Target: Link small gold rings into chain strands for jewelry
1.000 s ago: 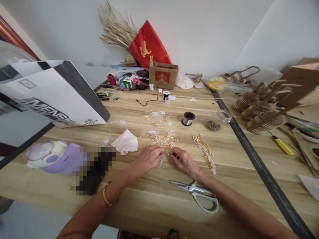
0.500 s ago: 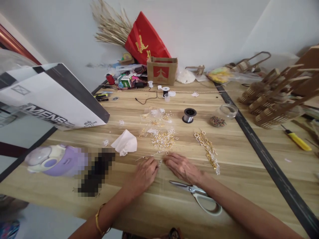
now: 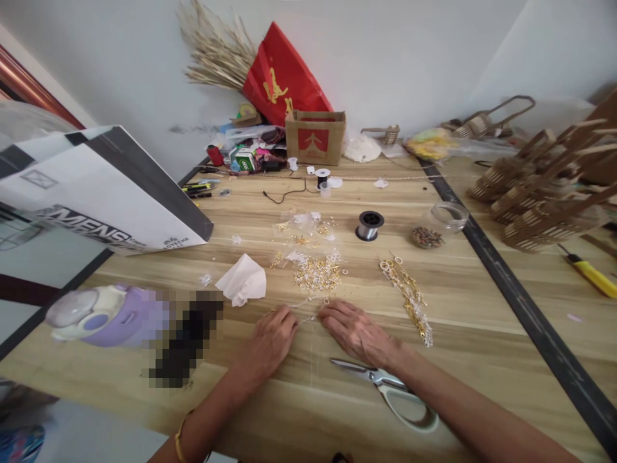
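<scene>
A thin beaded chain (image 3: 307,319) lies in a loop on the wooden table between my hands. My left hand (image 3: 276,334) has its fingers closed on the chain's left part. At the other end, a small ring (image 3: 326,300) shows beside the fingertips of my right hand (image 3: 354,328), which are pressed together on the chain. Just beyond my hands spreads a pile of gold and silver beads (image 3: 317,275). Scissors (image 3: 395,389) with pale handles lie beneath my right forearm. Finished-looking gold and silver strands (image 3: 407,299) rest to the right.
A wire spool (image 3: 369,226) and a jar (image 3: 429,235) of coloured beads stand farther back. White tissue (image 3: 243,280), a purple bottle (image 3: 120,315) and a white box (image 3: 106,199) are at the left. Small wooden baskets (image 3: 535,206) and a yellow-handled tool (image 3: 595,276) are at the right.
My left hand has moved slightly left and away from my right hand, and the chain between them now shows a wider loop. The view has shifted a little.
</scene>
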`<action>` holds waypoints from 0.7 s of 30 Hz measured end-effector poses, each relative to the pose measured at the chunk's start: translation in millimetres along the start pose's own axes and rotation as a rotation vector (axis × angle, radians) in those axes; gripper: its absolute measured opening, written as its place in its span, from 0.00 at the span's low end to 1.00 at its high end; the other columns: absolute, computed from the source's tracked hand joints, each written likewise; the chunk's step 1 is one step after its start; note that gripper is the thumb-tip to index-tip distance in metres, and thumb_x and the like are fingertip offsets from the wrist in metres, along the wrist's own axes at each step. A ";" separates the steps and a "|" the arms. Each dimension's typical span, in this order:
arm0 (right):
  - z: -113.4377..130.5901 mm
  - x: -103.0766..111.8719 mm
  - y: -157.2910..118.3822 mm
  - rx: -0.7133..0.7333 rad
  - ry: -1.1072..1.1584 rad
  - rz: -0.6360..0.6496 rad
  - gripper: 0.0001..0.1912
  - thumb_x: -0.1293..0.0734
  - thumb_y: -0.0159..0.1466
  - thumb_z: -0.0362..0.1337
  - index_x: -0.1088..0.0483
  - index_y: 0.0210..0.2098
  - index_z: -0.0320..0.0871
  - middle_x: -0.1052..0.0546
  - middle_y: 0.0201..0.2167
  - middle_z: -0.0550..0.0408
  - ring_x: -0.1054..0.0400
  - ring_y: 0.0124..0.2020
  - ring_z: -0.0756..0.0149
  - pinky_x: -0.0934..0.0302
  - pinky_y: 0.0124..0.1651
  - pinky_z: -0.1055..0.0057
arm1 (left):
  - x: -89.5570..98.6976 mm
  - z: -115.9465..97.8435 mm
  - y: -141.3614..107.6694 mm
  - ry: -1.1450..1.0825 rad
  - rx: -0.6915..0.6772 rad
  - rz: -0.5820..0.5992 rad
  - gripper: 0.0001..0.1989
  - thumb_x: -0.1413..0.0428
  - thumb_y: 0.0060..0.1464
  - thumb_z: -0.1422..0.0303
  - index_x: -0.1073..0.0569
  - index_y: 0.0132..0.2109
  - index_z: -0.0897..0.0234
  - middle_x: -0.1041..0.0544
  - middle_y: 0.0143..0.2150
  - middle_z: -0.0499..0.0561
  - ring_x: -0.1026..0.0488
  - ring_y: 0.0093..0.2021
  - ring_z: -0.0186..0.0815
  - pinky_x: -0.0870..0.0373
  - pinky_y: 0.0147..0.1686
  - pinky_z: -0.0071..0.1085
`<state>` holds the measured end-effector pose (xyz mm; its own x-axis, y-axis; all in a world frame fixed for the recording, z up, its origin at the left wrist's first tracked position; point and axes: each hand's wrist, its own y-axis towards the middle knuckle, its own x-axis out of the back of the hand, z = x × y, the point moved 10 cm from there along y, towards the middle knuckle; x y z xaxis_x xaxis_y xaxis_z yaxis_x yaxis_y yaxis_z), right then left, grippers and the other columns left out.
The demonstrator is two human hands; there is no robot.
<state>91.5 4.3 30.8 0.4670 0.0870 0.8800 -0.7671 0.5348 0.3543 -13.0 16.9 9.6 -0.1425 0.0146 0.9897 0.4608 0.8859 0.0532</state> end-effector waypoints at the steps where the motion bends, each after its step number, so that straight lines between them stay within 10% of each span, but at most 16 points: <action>1: 0.3 0.2 -0.1 0.002 -0.001 -0.001 0.11 0.42 0.65 0.27 0.34 0.45 0.38 0.27 0.46 0.46 0.38 0.53 0.59 0.41 0.57 0.58 | 0.2 0.5 -0.5 0.010 0.001 -0.007 0.10 0.55 0.61 0.71 0.31 0.34 0.64 0.30 0.36 0.50 0.32 0.37 0.37 0.36 0.38 0.33; 21: 4.5 6.2 0.5 0.017 -0.010 -0.030 0.10 0.43 0.65 0.26 0.34 0.44 0.38 0.27 0.47 0.46 0.37 0.53 0.59 0.40 0.56 0.58 | -2.4 -7.9 -5.1 0.124 -0.119 -0.022 0.11 0.57 0.56 0.81 0.33 0.36 0.64 0.31 0.38 0.54 0.34 0.38 0.41 0.35 0.39 0.37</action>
<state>92.1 1.3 37.9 0.4857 0.0623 0.8719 -0.7600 0.5229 0.3860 -8.1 8.7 8.0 -0.0479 -0.0682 0.9965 0.5599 0.8244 0.0833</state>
